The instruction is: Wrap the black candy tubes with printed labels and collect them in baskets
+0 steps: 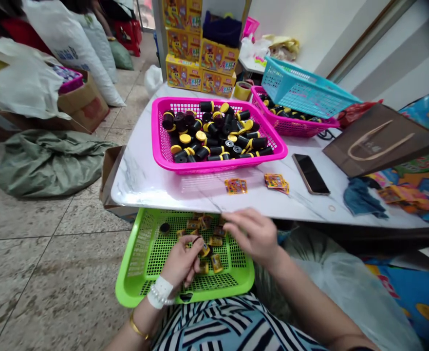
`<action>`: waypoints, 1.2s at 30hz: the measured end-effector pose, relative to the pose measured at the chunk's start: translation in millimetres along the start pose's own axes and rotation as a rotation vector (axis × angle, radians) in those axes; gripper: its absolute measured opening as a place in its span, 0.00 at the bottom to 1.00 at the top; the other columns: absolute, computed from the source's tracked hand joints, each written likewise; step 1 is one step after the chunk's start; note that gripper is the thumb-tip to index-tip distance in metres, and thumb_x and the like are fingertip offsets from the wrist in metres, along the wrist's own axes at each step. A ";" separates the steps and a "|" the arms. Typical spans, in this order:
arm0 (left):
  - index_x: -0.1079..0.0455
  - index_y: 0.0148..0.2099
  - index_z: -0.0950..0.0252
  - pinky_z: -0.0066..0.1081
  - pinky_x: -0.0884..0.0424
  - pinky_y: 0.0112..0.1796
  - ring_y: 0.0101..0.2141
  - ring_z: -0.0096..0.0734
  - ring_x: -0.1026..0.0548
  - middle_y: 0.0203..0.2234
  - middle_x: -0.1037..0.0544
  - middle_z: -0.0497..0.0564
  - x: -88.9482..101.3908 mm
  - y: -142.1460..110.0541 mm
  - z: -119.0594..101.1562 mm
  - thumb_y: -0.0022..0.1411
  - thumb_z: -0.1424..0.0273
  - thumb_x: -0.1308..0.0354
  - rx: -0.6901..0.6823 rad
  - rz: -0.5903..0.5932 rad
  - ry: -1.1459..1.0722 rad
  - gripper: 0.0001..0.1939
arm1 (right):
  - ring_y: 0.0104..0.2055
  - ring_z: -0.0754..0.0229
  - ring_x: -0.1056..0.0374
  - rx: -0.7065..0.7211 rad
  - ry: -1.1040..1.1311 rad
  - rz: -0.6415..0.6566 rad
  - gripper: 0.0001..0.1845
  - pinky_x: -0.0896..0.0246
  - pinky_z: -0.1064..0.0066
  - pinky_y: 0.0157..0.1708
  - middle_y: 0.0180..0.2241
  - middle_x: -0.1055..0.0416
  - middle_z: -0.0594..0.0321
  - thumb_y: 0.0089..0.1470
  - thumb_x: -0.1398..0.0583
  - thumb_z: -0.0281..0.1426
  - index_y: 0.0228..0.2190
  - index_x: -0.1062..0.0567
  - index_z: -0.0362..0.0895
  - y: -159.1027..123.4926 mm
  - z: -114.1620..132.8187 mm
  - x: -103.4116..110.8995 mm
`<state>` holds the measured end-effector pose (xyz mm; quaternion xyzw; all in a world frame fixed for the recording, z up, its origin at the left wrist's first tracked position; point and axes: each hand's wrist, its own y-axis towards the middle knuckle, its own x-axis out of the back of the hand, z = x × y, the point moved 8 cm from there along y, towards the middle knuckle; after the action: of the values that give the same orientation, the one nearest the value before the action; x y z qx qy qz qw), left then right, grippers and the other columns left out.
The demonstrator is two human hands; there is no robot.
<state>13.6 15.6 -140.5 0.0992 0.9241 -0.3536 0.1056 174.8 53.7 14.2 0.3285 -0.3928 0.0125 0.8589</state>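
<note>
My left hand (181,261), wearing a white wristband and bracelets, is closed around a small black canister with an orange printed label (204,249), mostly hidden by the fingers. It is over a green plastic basket (126,273) on my lap, in which several labelled canisters (217,263) lie. My right hand (252,234) hovers at the basket's far right, just below the table edge; its fingers stretch out to the left, and nothing shows in them. Past it, two small piles of orange printed labels (236,185) (276,182) lie on the white table (156,190).
A pink basket (156,131) full of black, yellow-lidded canisters stands on the table. Behind it are stacked yellow boxes (185,73), a tape roll (242,90) and a second pink basket (302,128) under a blue one (305,87). To the right lie a phone (311,174) and a brown paper bag (375,141).
</note>
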 end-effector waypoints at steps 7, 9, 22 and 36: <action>0.36 0.47 0.65 0.18 0.48 0.10 0.08 0.18 0.44 0.12 0.34 0.38 6.7 -7.3 -21.8 0.53 0.49 0.38 -0.209 -0.123 0.070 0.29 | 0.33 0.58 0.32 -0.203 -0.302 -0.011 0.07 0.35 0.67 0.37 0.28 0.27 0.60 0.56 0.38 0.30 0.29 0.20 0.43 37.3 -80.7 13.3; 0.33 0.42 0.66 0.18 0.48 0.12 0.10 0.16 0.44 0.13 0.36 0.38 -0.6 -11.8 -37.3 0.54 0.52 0.37 -0.274 -0.128 0.072 0.24 | 0.31 0.59 0.33 -0.180 -0.284 -0.062 0.08 0.36 0.67 0.36 0.26 0.28 0.61 0.56 0.39 0.29 0.26 0.21 0.42 35.9 -76.3 15.1; 0.29 0.33 0.67 0.19 0.48 0.16 0.14 0.17 0.41 0.14 0.34 0.41 -36.2 -11.0 -84.3 0.53 0.58 0.33 -0.350 0.021 -0.092 0.17 | 0.30 0.59 0.33 -0.196 0.087 -0.116 0.09 0.35 0.67 0.30 0.29 0.28 0.60 0.54 0.37 0.28 0.40 0.22 0.46 -21.6 15.4 2.4; 0.26 0.32 0.65 0.22 0.45 0.18 0.17 0.20 0.41 0.18 0.32 0.44 -3.3 -47.3 -78.2 0.60 0.60 0.40 -0.509 -0.250 0.061 0.13 | 0.21 0.69 0.51 -0.608 0.389 0.007 0.22 0.54 0.75 0.22 0.18 0.48 0.72 0.65 0.48 0.40 0.20 0.41 0.44 -45.4 -10.7 -43.5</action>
<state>-5.2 33.5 -52.7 -0.0348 0.9910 -0.1172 0.0550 164.6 34.5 -45.8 0.0480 -0.2088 -0.0397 0.9760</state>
